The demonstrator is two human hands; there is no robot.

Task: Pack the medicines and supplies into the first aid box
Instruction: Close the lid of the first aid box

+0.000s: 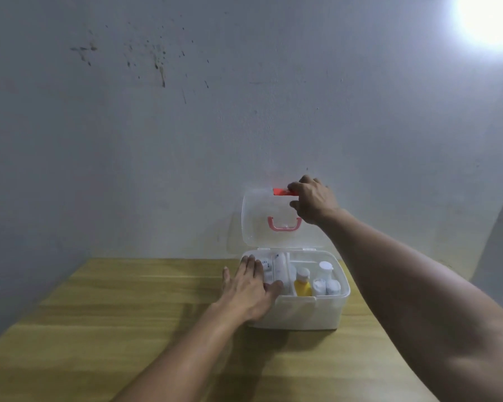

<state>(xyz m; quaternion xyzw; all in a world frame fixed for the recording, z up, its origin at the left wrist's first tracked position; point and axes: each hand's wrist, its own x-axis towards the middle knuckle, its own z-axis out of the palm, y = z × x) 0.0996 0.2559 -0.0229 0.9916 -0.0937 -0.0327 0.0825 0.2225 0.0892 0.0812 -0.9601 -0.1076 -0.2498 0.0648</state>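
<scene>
Wooden table [128, 300] bears the first aid box [299, 311]; right hand [312, 200] grasps its raised lid [273, 219], left hand [250, 288] flat, released.

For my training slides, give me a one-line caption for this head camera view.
Right hand grips the raised lid by its red latch; left hand steadies the packed first aid box.

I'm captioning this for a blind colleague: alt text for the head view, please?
Right hand grips the red latch of the open lid; left hand rests on the packed first aid box on a wooden table.
</scene>
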